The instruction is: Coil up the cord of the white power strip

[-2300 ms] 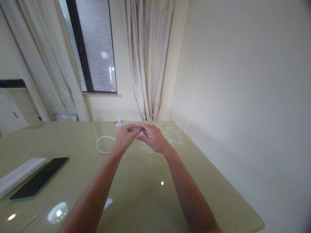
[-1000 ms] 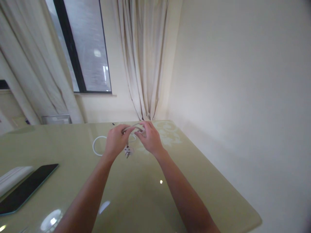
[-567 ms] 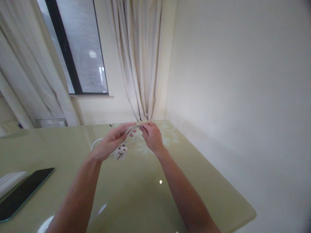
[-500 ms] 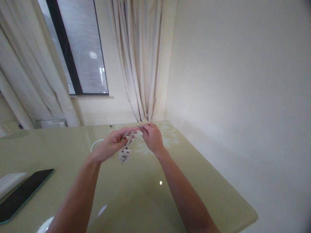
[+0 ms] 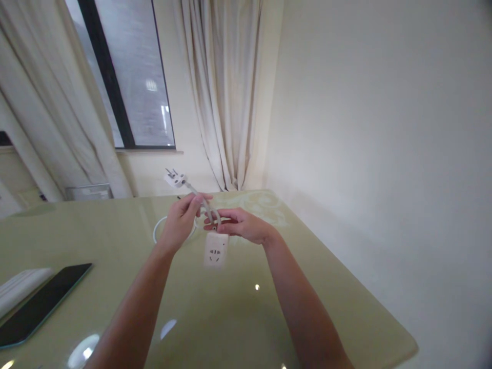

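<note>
Left of the cord (image 5: 207, 209), a dark slab (image 5: 46, 303).

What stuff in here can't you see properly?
All in the head view:
Gray cord: the left hand hides the part it grips.
Right hand: overlapping fingers and cord hide whether it pinches the cord.
White loop: partly behind the left hand.
Dark flat slab and long white bar: cut off by the left edge.
Tiny dark thing: too small to tell what it is.
</note>
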`<act>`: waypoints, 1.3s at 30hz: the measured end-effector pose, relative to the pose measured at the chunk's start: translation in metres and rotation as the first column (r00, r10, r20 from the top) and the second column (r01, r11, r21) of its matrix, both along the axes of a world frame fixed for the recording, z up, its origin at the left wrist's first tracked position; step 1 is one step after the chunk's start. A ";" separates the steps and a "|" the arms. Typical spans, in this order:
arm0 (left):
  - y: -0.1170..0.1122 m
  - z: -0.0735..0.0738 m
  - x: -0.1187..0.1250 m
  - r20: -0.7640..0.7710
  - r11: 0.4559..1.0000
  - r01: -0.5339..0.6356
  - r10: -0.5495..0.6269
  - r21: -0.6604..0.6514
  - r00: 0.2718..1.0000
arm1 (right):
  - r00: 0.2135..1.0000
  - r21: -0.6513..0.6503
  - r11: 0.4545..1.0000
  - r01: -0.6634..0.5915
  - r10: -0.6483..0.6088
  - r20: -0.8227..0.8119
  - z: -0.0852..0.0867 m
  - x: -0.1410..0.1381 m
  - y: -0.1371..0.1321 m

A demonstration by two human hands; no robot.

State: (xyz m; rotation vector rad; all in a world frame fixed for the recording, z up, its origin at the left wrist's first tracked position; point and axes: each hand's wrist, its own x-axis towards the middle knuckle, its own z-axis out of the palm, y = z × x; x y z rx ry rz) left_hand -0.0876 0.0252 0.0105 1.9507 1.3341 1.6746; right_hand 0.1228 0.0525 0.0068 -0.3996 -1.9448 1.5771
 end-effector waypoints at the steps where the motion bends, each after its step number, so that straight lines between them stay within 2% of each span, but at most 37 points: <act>1: 0.000 0.000 -0.001 0.028 1.000 0.026 -0.026 0.007 0.999 | 1.000 -0.020 1.000 -0.020 0.019 -0.010 0.000 -0.001 -0.001; 6: -0.003 0.002 -0.001 0.069 0.984 0.174 -0.171 -0.030 0.983 | 1.000 -0.025 1.000 0.001 -0.001 -0.010 -0.003 -0.012 -0.005; 9: -0.009 0.008 0.005 0.071 0.977 0.210 -0.207 -0.031 0.976 | 0.989 0.103 0.985 0.135 -0.141 0.050 -0.002 -0.018 -0.008; 10: -0.010 0.010 0.007 0.071 0.980 0.198 -0.196 -0.023 0.978 | 0.974 0.185 0.961 0.207 -0.220 0.051 -0.001 -0.020 -0.010; 12: -0.014 0.014 0.008 0.072 0.985 0.171 -0.169 -0.018 0.983 | 0.923 0.368 0.860 0.353 -0.384 0.013 0.000 -0.022 -0.012; 14: -0.015 0.017 0.006 0.049 0.985 0.173 -0.172 -0.026 0.984 | 0.873 0.505 0.747 0.432 -0.487 -0.028 -0.001 -0.025 -0.012; 15: -0.016 0.018 0.004 0.026 0.984 0.176 -0.176 -0.019 0.984 | 0.857 0.544 0.710 0.447 -0.515 -0.032 -0.002 -0.027 -0.013; 19: -0.015 0.017 0.000 -0.019 0.983 0.177 -0.176 0.057 0.984 | 0.804 0.595 0.642 0.483 -0.594 -0.011 -0.009 -0.038 -0.015; 21: -0.016 0.017 0.002 0.005 0.979 0.185 -0.186 0.084 0.983 | 0.800 0.597 0.634 0.491 -0.599 -0.022 -0.012 -0.043 -0.016; 23: -0.017 0.016 0.006 0.031 0.972 0.204 -0.209 0.115 0.977 | 0.840 0.530 0.699 0.480 -0.540 -0.048 -0.015 -0.046 -0.014; 26: -0.017 0.016 0.014 0.058 0.958 0.211 -0.226 0.193 0.972 | 0.893 0.327 0.831 0.450 -0.422 -0.157 -0.019 -0.045 -0.005; 29: -0.013 0.012 0.021 0.088 0.947 0.171 -0.202 0.273 0.975 | 0.881 0.155 0.881 0.447 -0.404 -0.246 -0.019 -0.041 0.002; 32: -0.006 0.006 0.026 0.218 0.945 0.065 -0.140 0.320 0.966 | 0.891 -0.011 0.938 0.346 -0.332 -0.311 -0.013 -0.039 0.000; 35: 0.002 0.000 0.035 0.454 0.957 0.001 -0.139 0.291 0.880 | 0.835 -0.160 0.949 0.273 -0.316 -0.451 -0.010 -0.044 -0.007; 39: 0.012 -0.014 0.056 0.742 0.977 0.056 -0.192 0.205 0.642 | 0.671 -0.345 0.870 0.352 -0.491 -0.555 -0.017 -0.059 -0.004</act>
